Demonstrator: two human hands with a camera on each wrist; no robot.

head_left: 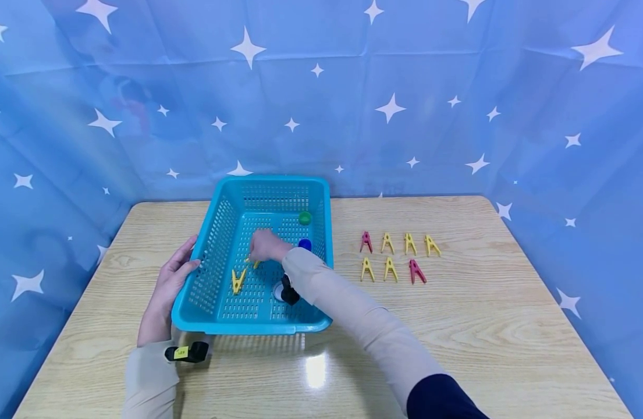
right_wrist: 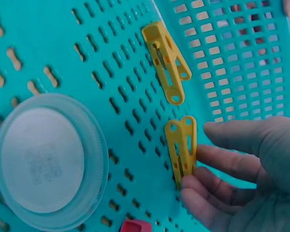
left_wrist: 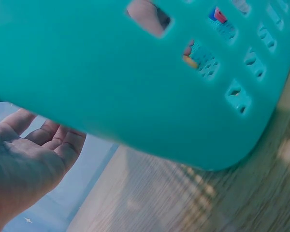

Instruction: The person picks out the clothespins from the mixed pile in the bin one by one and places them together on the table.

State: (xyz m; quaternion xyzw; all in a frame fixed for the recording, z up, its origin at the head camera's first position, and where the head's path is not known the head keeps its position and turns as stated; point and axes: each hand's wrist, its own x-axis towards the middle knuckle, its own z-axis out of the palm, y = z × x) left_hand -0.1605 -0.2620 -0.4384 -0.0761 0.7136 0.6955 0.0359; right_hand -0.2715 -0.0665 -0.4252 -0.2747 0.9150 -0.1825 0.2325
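A blue-green plastic basket (head_left: 227, 333) stands on the table at left of centre. At its left rim, my left hand (head_left: 171, 273) holds the wall, with the thumb near the top edge; the rim hides part of that hand in the left wrist view. Inside the basket, my right hand (right_wrist: 246, 166) has its fingers against a yellow clothespin (right_wrist: 180, 145), while the thumb stands slightly apart from it. A second yellow clothespin (right_wrist: 166, 63) lies nearby on the basket floor. A round container with a white disc (right_wrist: 38, 162) is also inside.
Green (head_left: 304, 218) and blue (head_left: 305, 244) round items lie toward the basket's right side. A red item (right_wrist: 135, 225) is partly visible. On the table (head_left: 489, 326) right of the basket, several yellow clothespins (head_left: 387, 242) and two red clothespins (head_left: 416, 271) form two rows.
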